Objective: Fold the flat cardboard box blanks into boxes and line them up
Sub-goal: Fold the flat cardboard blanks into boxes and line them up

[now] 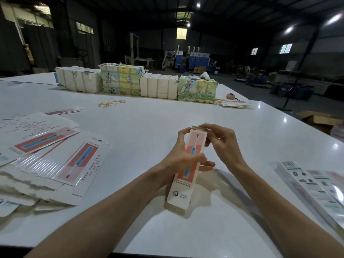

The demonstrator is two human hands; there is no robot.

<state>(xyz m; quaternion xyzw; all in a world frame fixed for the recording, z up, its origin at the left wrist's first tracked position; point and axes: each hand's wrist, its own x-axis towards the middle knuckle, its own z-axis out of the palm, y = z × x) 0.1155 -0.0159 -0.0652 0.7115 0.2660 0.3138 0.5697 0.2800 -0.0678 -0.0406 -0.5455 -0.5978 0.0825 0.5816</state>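
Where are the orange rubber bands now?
Head view: the orange rubber bands lie left of centre on the white table, just in front of the wrapped paper bundles.

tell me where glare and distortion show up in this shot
Head view: ceiling lamps leave small glare spots on the white table; striped sheen on the glossy flat blanks; hall behind is dim; wide lens bows the table's edges; the box is sharp.

white table (149, 116) | flat blanks (46, 164) piled left | wrapped bundles (119, 81) far edge | rubber bands (107, 104) | printed sheets (316, 187) right
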